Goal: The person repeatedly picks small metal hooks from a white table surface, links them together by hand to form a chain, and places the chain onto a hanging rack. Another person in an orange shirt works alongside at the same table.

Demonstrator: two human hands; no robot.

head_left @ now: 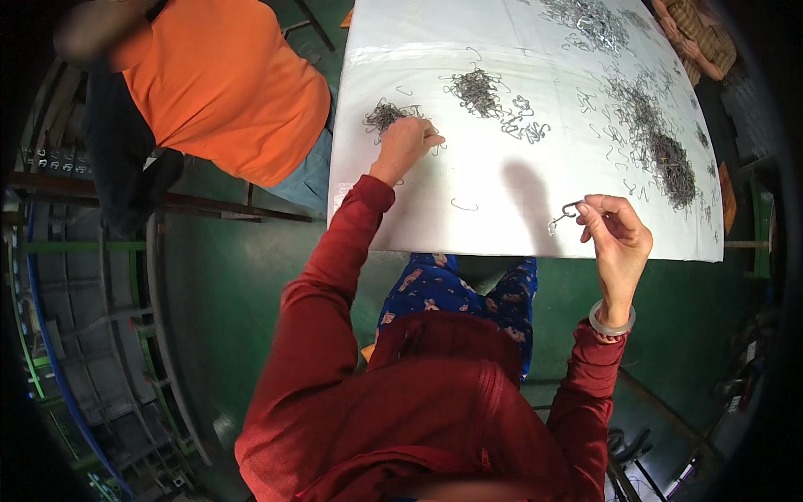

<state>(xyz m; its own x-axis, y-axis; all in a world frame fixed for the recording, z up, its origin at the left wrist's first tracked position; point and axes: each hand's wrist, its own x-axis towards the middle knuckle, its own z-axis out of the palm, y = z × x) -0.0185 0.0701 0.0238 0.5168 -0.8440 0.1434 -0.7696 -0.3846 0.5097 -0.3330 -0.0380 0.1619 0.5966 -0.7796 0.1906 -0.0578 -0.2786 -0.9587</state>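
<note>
My right hand (617, 234), near the table's front edge, pinches a dark metal S-hook (572, 207) between thumb and forefinger. A thinner, lighter piece hangs from the hook's lower end; whether it is linked on I cannot tell. Farther left, my left hand (406, 146) reaches over the table beside a small heap of wire hooks (385, 115) and partly covers it. Its fingertips are drawn together, and a small hook shows just under them; whether they grip it is unclear. One loose hook (463, 206) lies between my hands, nearer the left.
The white-covered table (493, 230) also carries a middle heap of hooks (477, 92), a long right-hand heap (672, 171) and a far heap (590, 23). A person in an orange shirt (238, 88) sits close on the left. Another person (701, 42) is at the far right corner.
</note>
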